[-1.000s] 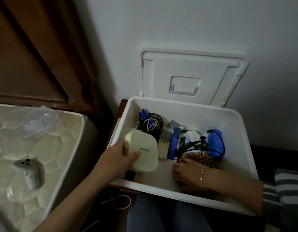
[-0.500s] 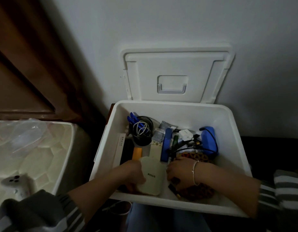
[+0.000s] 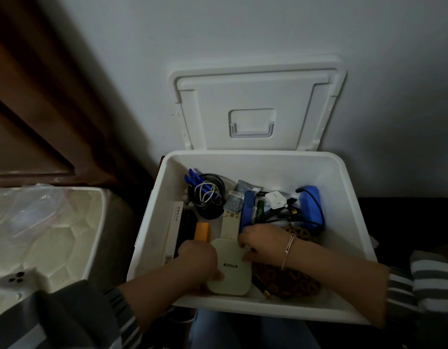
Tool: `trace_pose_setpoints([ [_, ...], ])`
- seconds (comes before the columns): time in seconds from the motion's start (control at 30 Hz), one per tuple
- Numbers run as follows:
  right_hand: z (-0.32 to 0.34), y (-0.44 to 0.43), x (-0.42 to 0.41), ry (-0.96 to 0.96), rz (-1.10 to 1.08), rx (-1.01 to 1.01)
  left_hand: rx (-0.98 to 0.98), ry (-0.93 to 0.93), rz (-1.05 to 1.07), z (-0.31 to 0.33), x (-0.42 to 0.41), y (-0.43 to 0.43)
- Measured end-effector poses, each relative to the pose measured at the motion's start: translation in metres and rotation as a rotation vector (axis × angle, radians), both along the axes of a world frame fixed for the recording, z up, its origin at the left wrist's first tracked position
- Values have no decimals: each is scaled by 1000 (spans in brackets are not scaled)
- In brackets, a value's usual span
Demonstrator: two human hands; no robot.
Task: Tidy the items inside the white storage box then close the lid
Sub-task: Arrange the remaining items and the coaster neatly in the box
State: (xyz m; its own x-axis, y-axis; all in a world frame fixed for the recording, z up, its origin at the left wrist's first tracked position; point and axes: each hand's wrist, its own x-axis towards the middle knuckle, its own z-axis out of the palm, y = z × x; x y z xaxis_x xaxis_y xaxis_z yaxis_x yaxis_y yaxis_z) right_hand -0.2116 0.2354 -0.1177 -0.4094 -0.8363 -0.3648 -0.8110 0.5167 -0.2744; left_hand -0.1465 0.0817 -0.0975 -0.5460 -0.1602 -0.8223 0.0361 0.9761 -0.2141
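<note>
- The bed (image 3: 54, 238) fills the far left. A pale controller (image 3: 15, 280) and a clear plastic bag (image 3: 29, 205) lie on it, well apart from the job.
- The white storage box (image 3: 268, 308) stands just beside the bed and close against the wall, in front of the person's knees, so both arms reach straight down into it.
- Along its left wall a long flat carton (image 3: 174, 230) and an orange block (image 3: 202, 231) lie lengthwise. That judges as the tidy side, packed parallel to save room.
- The left grip (image 3: 197, 260) is clenched on the left edge of the cream device (image 3: 231, 268), fingers curled under it and thumb on top. The device is held flat and low near the front wall, likely to be seated in the gap beside the orange block.
- The black mesh cup (image 3: 209, 199) stands upright behind, keeping a coiled white cable and blue pens together.
- The lid (image 3: 255, 96) leans open against the wall, leaving the whole opening free. It is not yet closed.
- The right grip (image 3: 262, 241) has curled fingers pinching the device's upper right edge, steadying it.
- To the right a brown patterned pouch (image 3: 291, 282), a white charger (image 3: 274, 199), a tangle of dark cables and a blue case (image 3: 310, 207) still lie loosely jumbled.
</note>
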Motion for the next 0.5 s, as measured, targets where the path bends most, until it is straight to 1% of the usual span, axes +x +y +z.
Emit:
trace_pose_setpoints([
  [0.1, -9, -4, 7, -49, 1, -44, 5, 23, -47, -7, 0, -4],
  [0.2, -19, -7, 17, -126, 8, -21, -42, 48, -154, -15, 4, -4],
  [0.27, -23, -7, 17, -94, 45, -4, -58, 66, -223, -19, 5, -2],
  [0.33, -26, -6, 17, -33, 109, 24, -29, 105, -235, -21, 4, 0],
  [0.4, -29, -5, 18, -12, 144, 49, 16, 207, -231, -17, 2, -1],
  [0.5, -32, -6, 21, -1, 178, 67, 123, 424, -256, -8, 4, -8],
])
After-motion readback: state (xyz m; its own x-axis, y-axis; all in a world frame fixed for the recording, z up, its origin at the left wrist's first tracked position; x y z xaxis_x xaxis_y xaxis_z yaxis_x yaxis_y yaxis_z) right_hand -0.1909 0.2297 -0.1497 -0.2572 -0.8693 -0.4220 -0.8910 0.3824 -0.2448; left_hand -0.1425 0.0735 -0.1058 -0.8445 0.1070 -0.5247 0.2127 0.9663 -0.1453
